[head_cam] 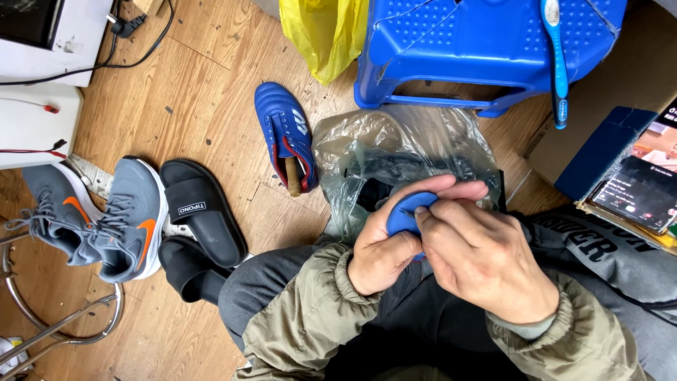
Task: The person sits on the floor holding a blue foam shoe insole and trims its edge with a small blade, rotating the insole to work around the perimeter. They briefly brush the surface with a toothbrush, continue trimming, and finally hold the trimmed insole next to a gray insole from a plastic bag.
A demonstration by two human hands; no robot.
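- Centrally, the left hand (384,243) is closed around a small blue curved piece (403,215), thumb over its upper rim; the piece sits above the person's lap, just in front of the clear plastic bag (367,152).
- The right hand (486,257) has its fingers curled and pressed onto the same blue curved piece from the right side, pinching its edge; what the fingertips do underneath is hidden.
- Both forearms wear olive jacket sleeves (310,317).
- The clear plastic bag lies crumpled on the wooden floor (211,77) with dark contents that cannot be made out.
- A blue football boot (285,130) lies alone, just left of the bag, its opening facing up; nothing is being fitted into it.
- As a judgement of progress: the piece is only being handled between the hands, the boot is untouched, and no second blue boot can be made out, so most of the work appears to lie ahead.
- A blue plastic stool (479,49) stands beyond the bag, a blue toothbrush (557,63) resting on its seat.
- A yellow bag (324,32) lies beside the stool.
- At left: grey trainers (106,219) and black slides (201,226), side by side, well apart from the hands.
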